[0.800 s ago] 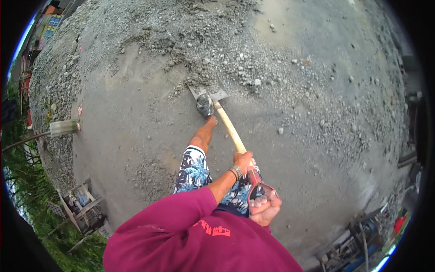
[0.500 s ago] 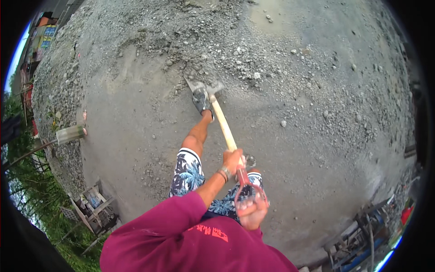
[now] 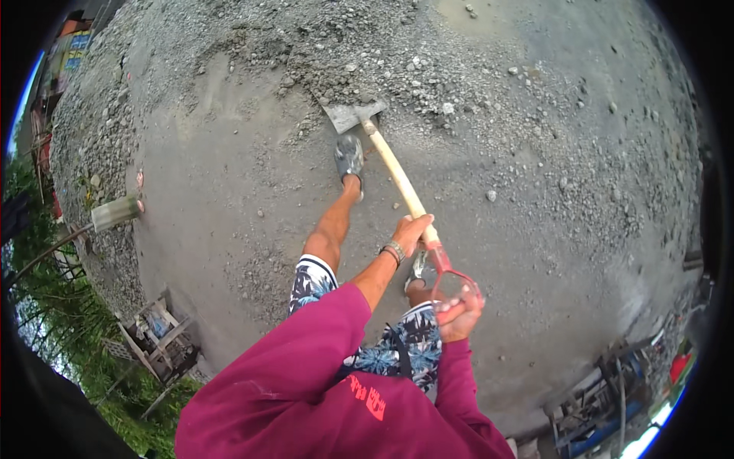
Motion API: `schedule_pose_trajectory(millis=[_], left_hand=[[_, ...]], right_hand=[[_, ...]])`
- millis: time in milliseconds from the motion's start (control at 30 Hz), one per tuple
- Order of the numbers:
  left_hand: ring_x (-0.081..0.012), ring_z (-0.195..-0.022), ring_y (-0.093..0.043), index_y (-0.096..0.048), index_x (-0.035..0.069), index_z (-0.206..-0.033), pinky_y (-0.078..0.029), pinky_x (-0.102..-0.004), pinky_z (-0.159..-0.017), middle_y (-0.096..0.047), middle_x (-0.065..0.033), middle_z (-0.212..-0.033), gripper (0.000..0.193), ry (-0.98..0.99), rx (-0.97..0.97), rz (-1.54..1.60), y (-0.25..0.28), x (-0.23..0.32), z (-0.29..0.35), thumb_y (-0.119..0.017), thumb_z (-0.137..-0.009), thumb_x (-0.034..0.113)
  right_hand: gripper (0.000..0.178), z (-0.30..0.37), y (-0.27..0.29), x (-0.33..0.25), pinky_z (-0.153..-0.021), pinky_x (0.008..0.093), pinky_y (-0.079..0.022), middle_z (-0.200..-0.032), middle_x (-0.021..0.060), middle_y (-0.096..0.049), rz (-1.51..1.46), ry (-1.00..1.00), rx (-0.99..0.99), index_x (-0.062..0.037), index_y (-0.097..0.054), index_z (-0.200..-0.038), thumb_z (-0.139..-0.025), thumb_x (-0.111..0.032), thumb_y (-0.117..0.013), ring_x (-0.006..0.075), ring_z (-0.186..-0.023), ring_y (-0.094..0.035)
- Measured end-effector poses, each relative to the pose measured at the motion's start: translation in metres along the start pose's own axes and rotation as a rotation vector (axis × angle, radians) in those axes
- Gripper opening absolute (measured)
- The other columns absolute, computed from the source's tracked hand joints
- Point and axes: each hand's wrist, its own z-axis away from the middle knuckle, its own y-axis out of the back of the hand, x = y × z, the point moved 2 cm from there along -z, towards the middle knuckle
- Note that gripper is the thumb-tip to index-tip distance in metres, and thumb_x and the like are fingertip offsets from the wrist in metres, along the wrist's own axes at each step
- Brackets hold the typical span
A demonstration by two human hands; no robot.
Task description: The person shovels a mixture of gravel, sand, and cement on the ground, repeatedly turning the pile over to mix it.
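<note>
A shovel [image 3: 397,168] with a pale wooden shaft and a red D-shaped handle slants across the middle of the view. My left hand [image 3: 414,232] is closed around the lower shaft, just above the red socket, with a watch and a dark band at its wrist. My right hand [image 3: 461,314] grips the crossbar of the D-handle. The grey metal blade [image 3: 348,116] meets the near edge of a gravel heap [image 3: 359,69]; its front edge is hidden among the stones. My left foot, in a grey shoe [image 3: 349,157], stands right behind the blade.
Wet grey ground [image 3: 206,199] with scattered stones surrounds me. A post with a pale cylindrical block [image 3: 116,214] stands at the left. Below it is a wooden frame [image 3: 162,336] beside green plants. Metal and timber scrap [image 3: 600,405] lies at the lower right; a puddle [image 3: 466,23] is farther off.
The shovel has shifted forward and its handle has swung to the right, both hands moving with it. The blade now sits ahead of my left foot, and its grey surface shows more.
</note>
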Motion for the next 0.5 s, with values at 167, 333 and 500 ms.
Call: schedule_pose_trajectory(millis=[167, 333, 500], left_hand=[[-0.0268, -0.072, -0.065, -0.056, 0.000, -0.094, -0.058, -0.0458, -0.063, -0.063, -0.0117, -0.085, 0.031, 0.012, 0.105, -0.030, 0.034, 0.024, -0.079, -0.068, -0.082, 0.026], [-0.0274, -0.054, -0.060, -0.054, -0.003, -0.088, -0.054, -0.0427, -0.050, -0.059, -0.0141, -0.068, 0.021, -0.060, 0.266, 0.167, 0.075, 0.098, -0.180, -0.065, -0.081, 0.014], [-0.0235, -0.056, -0.058, -0.052, 0.001, -0.086, -0.052, -0.0446, -0.051, -0.056, -0.0108, -0.069, 0.016, -0.020, 0.224, 0.382, 0.034, 0.109, -0.178, -0.061, -0.077, 0.009]], right_hand=[[0.013, -0.045, 0.038, 0.000, -0.035, 0.0302, -0.040, -0.057, 0.0013, -0.046, 0.181, -0.025, 0.375, -0.0066, -0.056, -0.093, -0.081, -0.011, -0.058, 0.0151, -0.041, -0.046], [0.009, -0.045, 0.005, -0.006, -0.034, 0.0288, -0.040, -0.057, 0.0031, -0.049, 0.441, 0.279, 0.436, -0.0035, -0.056, -0.088, -0.081, -0.009, -0.059, 0.0151, -0.041, -0.048], [0.010, -0.048, 0.010, -0.056, -0.034, 0.0265, -0.040, -0.055, 0.0014, -0.046, 0.652, 0.549, 0.389, -0.0043, -0.055, -0.089, -0.083, -0.012, -0.057, 0.0127, -0.039, -0.045]])
